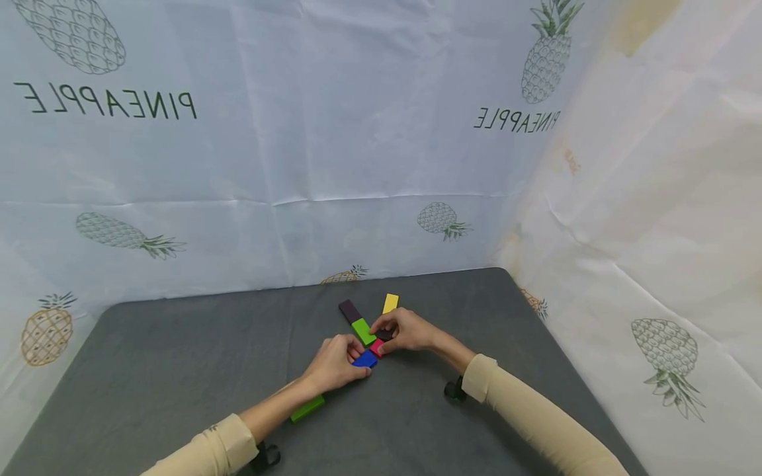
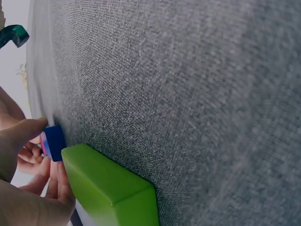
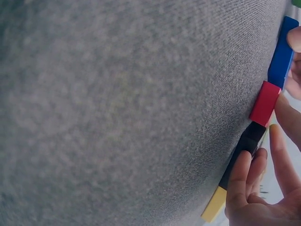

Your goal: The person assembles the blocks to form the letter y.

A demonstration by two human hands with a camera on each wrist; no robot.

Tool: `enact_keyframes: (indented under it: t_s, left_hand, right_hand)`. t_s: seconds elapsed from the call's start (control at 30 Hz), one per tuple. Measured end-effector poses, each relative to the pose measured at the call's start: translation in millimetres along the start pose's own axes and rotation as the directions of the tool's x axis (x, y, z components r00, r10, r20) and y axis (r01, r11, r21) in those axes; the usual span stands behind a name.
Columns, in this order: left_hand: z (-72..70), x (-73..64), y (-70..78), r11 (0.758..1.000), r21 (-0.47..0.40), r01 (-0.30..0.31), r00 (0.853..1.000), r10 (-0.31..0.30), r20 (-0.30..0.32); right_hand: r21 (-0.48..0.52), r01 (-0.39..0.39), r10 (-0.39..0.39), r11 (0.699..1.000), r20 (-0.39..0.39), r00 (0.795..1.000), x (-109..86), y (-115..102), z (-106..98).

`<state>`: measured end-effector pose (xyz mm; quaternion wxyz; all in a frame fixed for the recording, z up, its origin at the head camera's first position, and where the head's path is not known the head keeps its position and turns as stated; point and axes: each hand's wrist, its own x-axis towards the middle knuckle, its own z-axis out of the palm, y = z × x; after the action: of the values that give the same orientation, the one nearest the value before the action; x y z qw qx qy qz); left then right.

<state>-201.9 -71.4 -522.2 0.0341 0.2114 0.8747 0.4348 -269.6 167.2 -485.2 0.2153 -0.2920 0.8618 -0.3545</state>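
My left hand (image 1: 336,363) holds a blue block (image 1: 366,359) between thumb and fingers, low on the grey table. My right hand (image 1: 411,330) is close by, its thumb against a red block (image 3: 265,103) and its fingers curled around toward the far side. In the right wrist view, some of its fingers touch a black block (image 3: 235,162). Blue, red, black and yellow blocks (image 3: 214,205) line up end to end there. A bright green block (image 1: 363,332) lies beside the right fingertips, with a dark purple block (image 1: 349,311) at its far end.
Another green block (image 1: 307,409) lies under the left forearm, large in the left wrist view. The grey table (image 1: 190,357) ends at a white pineapple-print curtain (image 1: 369,132) behind and at the right. Dark wrist-worn devices hang below both sleeves.
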Motion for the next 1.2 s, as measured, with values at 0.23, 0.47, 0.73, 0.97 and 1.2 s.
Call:
enact_keyframes:
  t_s: [0.23, 0.47, 0.73, 0.97, 1.2]
  left_hand:
    - [-7.8, -3.3, -6.0, 0.999, -0.027, -0.021, 0.996, 0.023, 0.088]
    - [-22.9, -13.5, 18.1, 0.997, -0.059, 0.057, 0.983, -0.046, 0.178]
    - [-14.9, -13.1, 10.7, 0.997, -0.07, 0.019, 0.989, -0.009, 0.146]
    - [-8.8, -10.9, -2.1, 0.996, -0.074, -0.052, 0.991, 0.061, 0.118]
    - [-15.3, -13.2, 17.5, 0.997, -0.075, 0.03, 0.991, -0.02, 0.135]
  right_hand:
    - [0.0, -0.001, 0.001, 1.0, 0.006, 1.0, 0.8, 0.0, 0.3]
    - [-0.005, 0.006, -0.006, 1.0, 0.005, 1.0, 0.5, 0.5, 0.5]
    - [-0.006, 0.0, 0.0, 1.0, 0.006, 1.0, 0.4, 0.4, -0.8]
    - [0.0, 0.009, -0.009, 1.0, 0.011, 1.0, 1.1, 0.3, -1.2]
    - [0.005, 0.003, -0.003, 1.0, 0.011, 1.0, 0.7, 0.5, -1.0]
